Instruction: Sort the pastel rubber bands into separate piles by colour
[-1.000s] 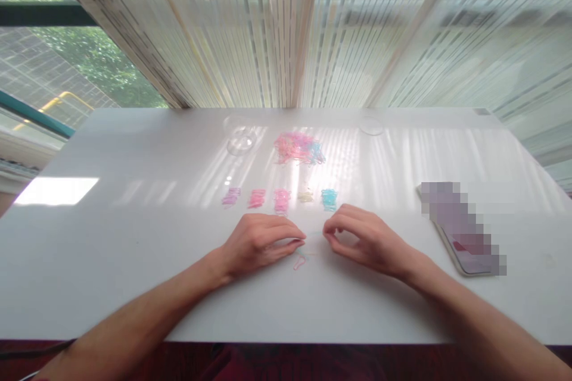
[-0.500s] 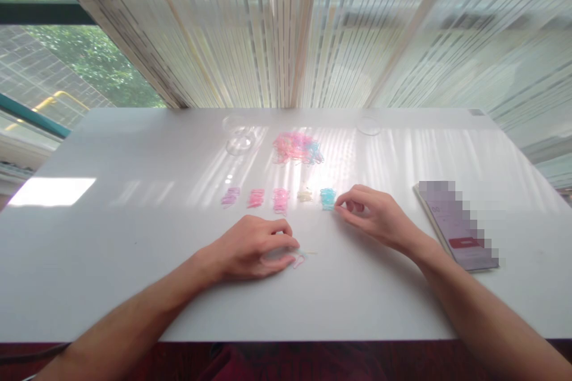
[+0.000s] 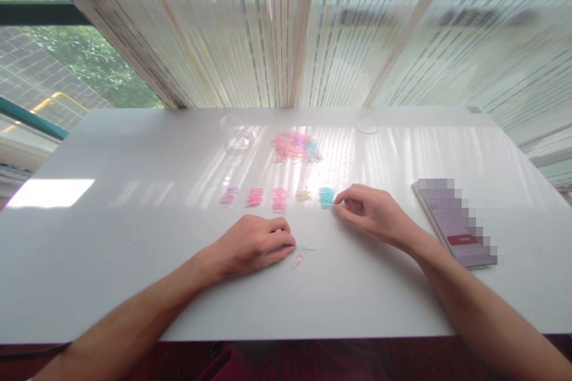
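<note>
My left hand (image 3: 257,243) rests low over the table, thumb and index finger pinched on the end of a pale bulb-shaped safety pin (image 3: 307,248). Just below those fingertips lies a pink bulb-shaped safety pin (image 3: 297,261). At the right edge of a stack of blue safety pins (image 3: 326,197), my right hand (image 3: 369,209) has thumb and index finger closed on a blue pin's end, mostly hidden. Further left in the same row are cream (image 3: 303,195), bright pink (image 3: 279,199), coral pink (image 3: 254,197) and purple (image 3: 229,196) stacks.
A mixed heap of coloured pins (image 3: 297,147) lies behind the row. Clear round containers (image 3: 238,141) stand to its left, and a clear round lid (image 3: 367,125) is at the back right. A phone (image 3: 456,229) lies right of my right forearm on the white table (image 3: 111,262).
The thumb and index finger of my left hand have closed together on the pale pin. My right hand stays beside the blue stack, and the view has shifted slightly.
</note>
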The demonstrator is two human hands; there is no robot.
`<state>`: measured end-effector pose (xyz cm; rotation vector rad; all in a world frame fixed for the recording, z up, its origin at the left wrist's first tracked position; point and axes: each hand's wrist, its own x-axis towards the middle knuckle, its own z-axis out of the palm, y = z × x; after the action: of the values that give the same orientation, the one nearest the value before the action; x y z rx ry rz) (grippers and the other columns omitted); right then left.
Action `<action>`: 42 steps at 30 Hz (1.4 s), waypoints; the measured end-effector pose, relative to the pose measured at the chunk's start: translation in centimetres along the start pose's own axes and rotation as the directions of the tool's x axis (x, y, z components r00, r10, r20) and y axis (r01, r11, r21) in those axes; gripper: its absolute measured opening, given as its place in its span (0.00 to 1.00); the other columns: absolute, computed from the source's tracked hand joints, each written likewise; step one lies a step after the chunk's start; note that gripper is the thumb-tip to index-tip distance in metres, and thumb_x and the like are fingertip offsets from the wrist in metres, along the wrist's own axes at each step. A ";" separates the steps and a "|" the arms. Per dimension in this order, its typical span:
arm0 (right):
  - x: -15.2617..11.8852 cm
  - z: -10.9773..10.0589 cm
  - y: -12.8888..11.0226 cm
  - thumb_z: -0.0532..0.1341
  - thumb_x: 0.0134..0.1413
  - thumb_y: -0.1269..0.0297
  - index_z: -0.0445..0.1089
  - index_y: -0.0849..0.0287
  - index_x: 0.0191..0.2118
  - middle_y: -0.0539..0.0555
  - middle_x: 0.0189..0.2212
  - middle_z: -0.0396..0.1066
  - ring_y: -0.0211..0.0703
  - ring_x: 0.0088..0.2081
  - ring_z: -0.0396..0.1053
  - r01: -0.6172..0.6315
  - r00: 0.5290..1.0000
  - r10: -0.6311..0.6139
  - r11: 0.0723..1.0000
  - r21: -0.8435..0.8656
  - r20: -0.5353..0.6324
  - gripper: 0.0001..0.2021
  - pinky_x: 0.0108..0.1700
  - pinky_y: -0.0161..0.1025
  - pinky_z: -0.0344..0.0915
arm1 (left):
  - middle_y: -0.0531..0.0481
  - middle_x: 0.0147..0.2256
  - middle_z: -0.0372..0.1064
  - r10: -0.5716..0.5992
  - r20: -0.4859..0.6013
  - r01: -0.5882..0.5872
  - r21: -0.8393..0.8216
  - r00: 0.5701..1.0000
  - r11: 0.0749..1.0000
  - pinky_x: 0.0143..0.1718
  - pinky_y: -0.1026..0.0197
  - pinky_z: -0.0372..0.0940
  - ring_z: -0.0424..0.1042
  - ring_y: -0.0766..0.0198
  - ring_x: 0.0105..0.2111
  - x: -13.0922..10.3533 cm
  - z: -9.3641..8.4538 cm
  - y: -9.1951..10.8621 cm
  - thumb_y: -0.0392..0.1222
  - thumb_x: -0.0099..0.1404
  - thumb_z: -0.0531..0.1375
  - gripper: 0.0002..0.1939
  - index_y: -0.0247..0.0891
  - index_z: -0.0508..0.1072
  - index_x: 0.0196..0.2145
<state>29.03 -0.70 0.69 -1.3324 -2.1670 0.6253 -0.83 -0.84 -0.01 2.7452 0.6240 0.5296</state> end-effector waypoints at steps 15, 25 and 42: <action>-1.4 3.1 -3.6 0.60 0.66 0.66 0.73 0.58 0.42 0.53 0.32 0.73 0.41 0.34 0.69 0.340 0.930 -0.355 0.929 0.146 0.096 0.05 0.36 0.36 0.67 | 0.51 0.33 0.77 -0.006 -0.123 -0.001 -0.050 0.992 0.999 0.27 0.65 0.64 0.73 0.68 0.25 0.5 0.2 0.5 0.36 0.68 0.60 0.05 0.37 0.76 0.36; -1.3 3.1 -3.1 0.58 0.65 0.69 0.73 0.58 0.39 0.53 0.31 0.72 0.41 0.34 0.68 0.299 0.940 -0.312 0.948 0.104 0.138 0.06 0.36 0.37 0.66 | 0.51 0.34 0.76 -0.015 -0.093 0.010 -0.061 0.996 0.998 0.27 0.65 0.64 0.73 0.67 0.26 0.4 0.5 0.4 0.36 0.69 0.60 0.05 0.37 0.76 0.36; -0.2 -0.9 0.7 0.62 0.63 0.66 0.76 0.55 0.37 0.51 0.30 0.71 0.38 0.30 0.69 0.087 0.994 -0.087 0.996 0.005 -0.071 0.05 0.30 0.35 0.66 | 0.52 0.37 0.76 -0.049 0.004 0.049 -0.086 0.999 0.995 0.29 0.64 0.63 0.73 0.68 0.27 0.2 0.1 0.3 0.38 0.71 0.58 0.06 0.38 0.76 0.39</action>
<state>30.12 -0.47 0.90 -1.2304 -2.1503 0.5436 -0.55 -1.03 0.01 2.6422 0.6513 0.5299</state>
